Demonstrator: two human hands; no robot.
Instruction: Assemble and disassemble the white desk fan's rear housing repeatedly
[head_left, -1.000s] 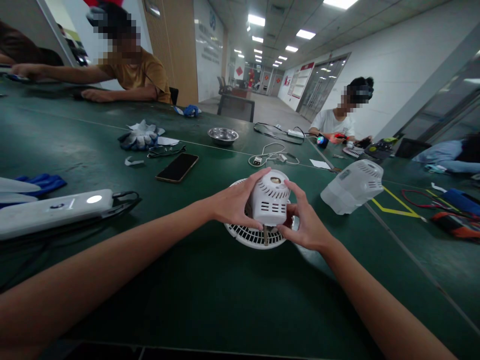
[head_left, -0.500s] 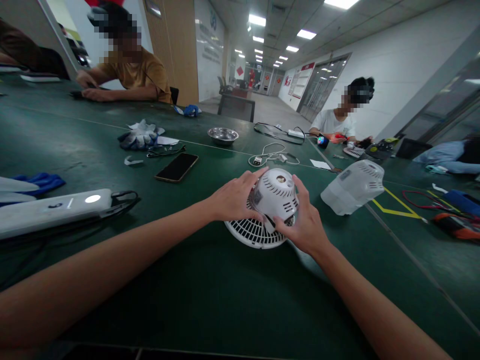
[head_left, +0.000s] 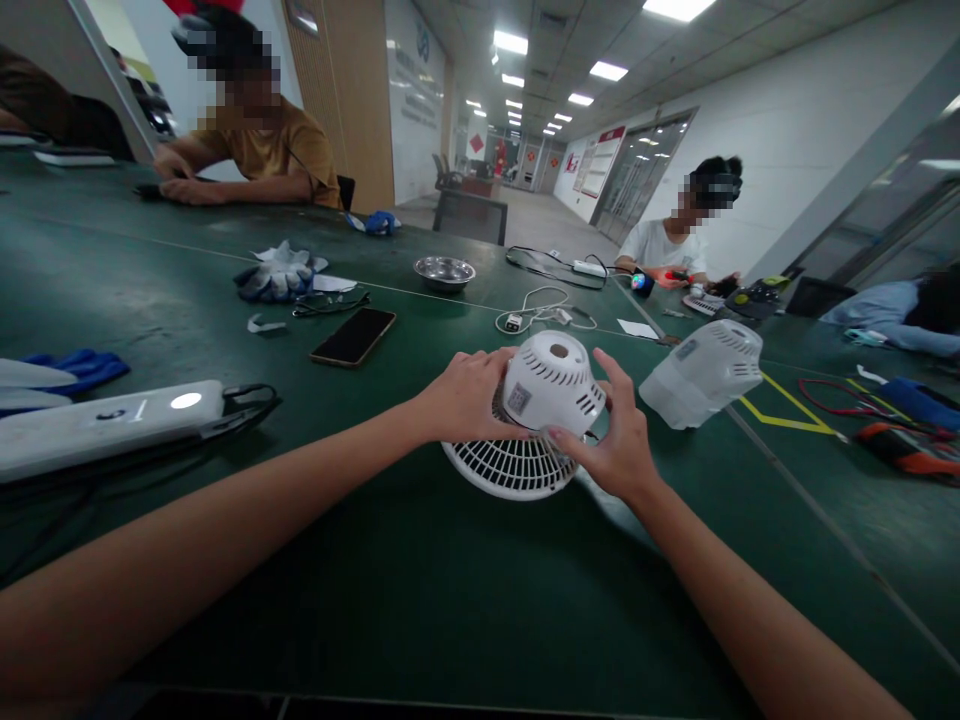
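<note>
A white vented fan motor housing (head_left: 551, 375) with a hole in its top and a printed label on its side stands over a round white fan grille (head_left: 514, 472), which lies face down on the green table. My left hand (head_left: 474, 397) grips the housing's left side, its thumb along the lower front edge. From the right, my right hand (head_left: 621, 440) curls around the housing, thumb at the front and fingers raised beside it. The housing leans slightly to the right; whether it is fixed to the grille is hidden.
Right of my hands stands a translucent white vented cover (head_left: 703, 375). A phone (head_left: 353, 336), gloves (head_left: 277, 275), a metal bowl (head_left: 444, 272) and a white cable (head_left: 544, 310) lie beyond. A white device (head_left: 112, 425) is at left. Two co-workers sit across the table.
The housing has turned and tilted a little to the right, bringing its label into fuller view. My right fingers have moved outward from its top.
</note>
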